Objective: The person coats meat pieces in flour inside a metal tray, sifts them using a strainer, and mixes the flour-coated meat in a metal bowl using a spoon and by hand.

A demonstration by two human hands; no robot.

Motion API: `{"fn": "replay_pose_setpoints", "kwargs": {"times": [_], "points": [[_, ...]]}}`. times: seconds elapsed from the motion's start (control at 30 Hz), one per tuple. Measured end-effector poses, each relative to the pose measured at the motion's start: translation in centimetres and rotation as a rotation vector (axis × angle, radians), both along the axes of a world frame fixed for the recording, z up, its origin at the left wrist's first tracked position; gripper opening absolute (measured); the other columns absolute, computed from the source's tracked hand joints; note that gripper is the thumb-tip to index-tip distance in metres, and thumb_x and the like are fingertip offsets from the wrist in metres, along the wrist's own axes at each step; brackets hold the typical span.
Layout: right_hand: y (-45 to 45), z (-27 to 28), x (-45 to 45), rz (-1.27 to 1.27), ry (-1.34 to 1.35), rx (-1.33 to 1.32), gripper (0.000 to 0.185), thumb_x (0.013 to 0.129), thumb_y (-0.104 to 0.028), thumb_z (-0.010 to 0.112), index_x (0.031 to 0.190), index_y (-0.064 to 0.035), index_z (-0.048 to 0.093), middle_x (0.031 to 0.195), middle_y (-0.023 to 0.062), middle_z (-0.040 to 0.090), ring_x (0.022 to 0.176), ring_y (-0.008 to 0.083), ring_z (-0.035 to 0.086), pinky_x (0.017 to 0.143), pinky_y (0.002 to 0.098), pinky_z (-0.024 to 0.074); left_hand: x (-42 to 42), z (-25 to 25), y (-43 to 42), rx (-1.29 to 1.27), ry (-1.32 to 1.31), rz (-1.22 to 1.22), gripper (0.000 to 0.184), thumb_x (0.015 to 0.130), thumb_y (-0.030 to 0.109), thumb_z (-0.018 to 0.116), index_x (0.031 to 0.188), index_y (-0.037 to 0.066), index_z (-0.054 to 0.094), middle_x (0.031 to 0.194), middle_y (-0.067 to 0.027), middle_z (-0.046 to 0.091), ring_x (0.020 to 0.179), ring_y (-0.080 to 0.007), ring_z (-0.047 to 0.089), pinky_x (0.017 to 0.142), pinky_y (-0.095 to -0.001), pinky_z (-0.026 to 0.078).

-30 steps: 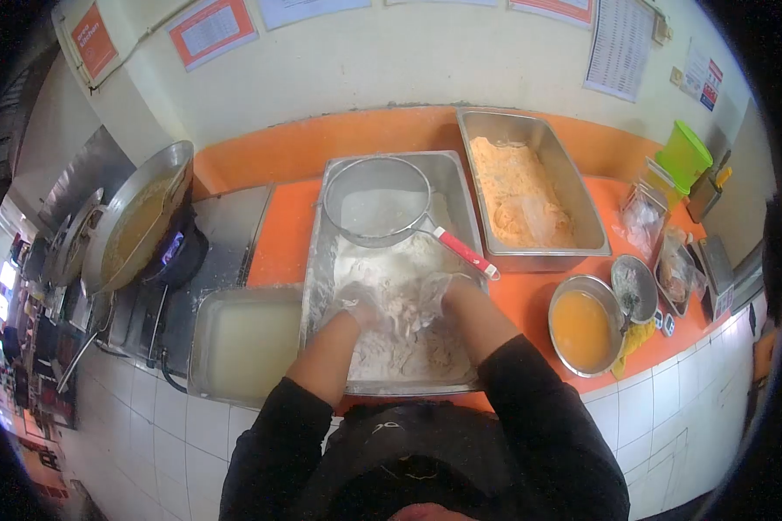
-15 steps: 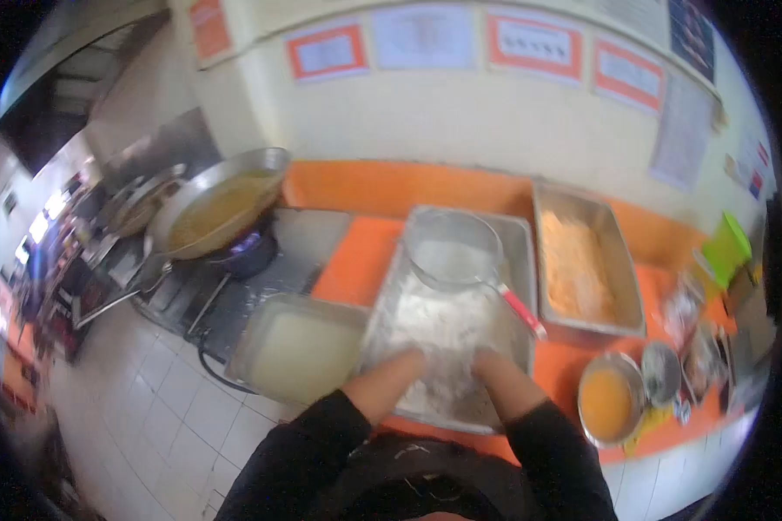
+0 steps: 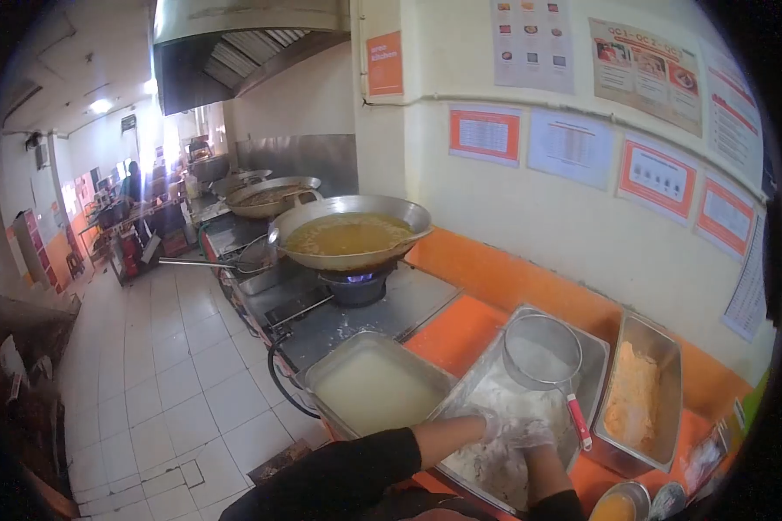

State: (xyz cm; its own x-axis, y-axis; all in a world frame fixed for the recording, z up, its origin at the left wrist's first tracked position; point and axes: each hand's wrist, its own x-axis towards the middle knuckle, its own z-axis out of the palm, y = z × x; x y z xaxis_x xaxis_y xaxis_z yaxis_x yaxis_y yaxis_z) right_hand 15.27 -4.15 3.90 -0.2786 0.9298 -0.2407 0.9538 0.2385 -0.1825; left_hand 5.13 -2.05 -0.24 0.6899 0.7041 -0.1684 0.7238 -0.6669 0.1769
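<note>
A metal tray (image 3: 596, 365) of white flour stands on the orange counter. My left hand (image 3: 487, 425) and my right hand (image 3: 528, 432), both in clear plastic gloves, are close together over the flour (image 3: 495, 473) in its near half. Their fingers are too small and blurred to show what they hold. A round sieve (image 3: 543, 349) with a red handle (image 3: 579, 421) lies across the far part of this tray. Left of it is a pan of cloudy pale liquid (image 3: 375, 386). To the right, a deep metal pan holds an orange mixture (image 3: 632, 395).
A large wok of oil (image 3: 347, 234) sits over a blue flame (image 3: 359, 279) on the stove, with another wok (image 3: 269, 200) behind. A long handle (image 3: 195, 262) juts over the floor's edge. At the bottom right is a bowl of orange liquid (image 3: 615, 506). A person (image 3: 132, 182) stands far back.
The view has swung left and up, showing more of the stove and the room. My hands were apart in the flour and are now close together.
</note>
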Motion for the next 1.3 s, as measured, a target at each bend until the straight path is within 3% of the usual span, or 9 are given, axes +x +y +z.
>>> {"fn": "replay_pose_setpoints", "kwargs": {"times": [0.4, 0.73, 0.97, 1.13, 1.3], "points": [[-1.7, -3.8, -1.1, 0.048, 0.031, 0.008, 0.034, 0.075, -0.03, 0.05, 0.101, -0.0108, 0.058, 0.104, 0.0109, 0.057, 0.097, 0.0245, 0.054, 0.083, 0.0354, 0.0415, -1.8, -0.4, 0.4, -0.008, 0.076, -0.004, 0.032, 0.073, 0.027, 0.052, 0.095, 0.006, 0.061, 0.099, -0.0186, 0.057, 0.097, -0.0292, 0.053, 0.08, -0.0435, 0.042], [0.6, 0.9, 5.4, -0.101, 0.035, -0.082, 0.034, 0.075, -0.029, 0.051, 0.102, -0.0108, 0.058, 0.104, 0.0109, 0.057, 0.097, 0.0244, 0.054, 0.083, 0.0353, 0.0414, -2.1, 0.0, 2.5, -0.024, 0.169, -0.084, 0.028, 0.075, 0.024, 0.05, 0.092, 0.007, 0.063, 0.098, -0.0172, 0.058, 0.097, -0.0292, 0.053, 0.08, -0.0443, 0.042], [-2.0, 1.2, 5.9, -0.071, 0.048, -0.17, 0.033, 0.075, -0.029, 0.051, 0.102, -0.0107, 0.058, 0.104, 0.0108, 0.057, 0.097, 0.0244, 0.054, 0.083, 0.0353, 0.0414, -5.5, 2.4, -0.5, -0.198, 0.13, -0.271, 0.03, 0.075, 0.024, 0.049, 0.095, 0.006, 0.061, 0.1, -0.0169, 0.057, 0.098, -0.0286, 0.053, 0.08, -0.044, 0.042], [-5.2, 4.6, 5.8, -0.017, 0.03, -0.264, 0.033, 0.075, -0.028, 0.051, 0.102, -0.0107, 0.058, 0.105, 0.0108, 0.057, 0.097, 0.0243, 0.054, 0.083, 0.0353, 0.0413, -6.8, 3.6, -2.4, -0.425, 0.383, -0.46, 0.032, 0.075, 0.024, 0.048, 0.098, 0.005, 0.059, 0.103, -0.0168, 0.055, 0.099, -0.0281, 0.052, 0.081, -0.0436, 0.041], [-8.0, 0.0, 2.6, 0.035, 0.069, -0.244, 0.033, 0.075, -0.028, 0.051, 0.103, -0.0107, 0.057, 0.105, 0.0108, 0.057, 0.097, 0.0242, 0.054, 0.083, 0.0352, 0.0413, -5.3, 0.9, -4.0, -0.317, 0.46, -0.538, 0.034, 0.075, 0.024, 0.048, 0.102, 0.004, 0.056, 0.106, -0.0167, 0.054, 0.1, -0.0276, 0.051, 0.082, -0.0431, 0.041]]}}
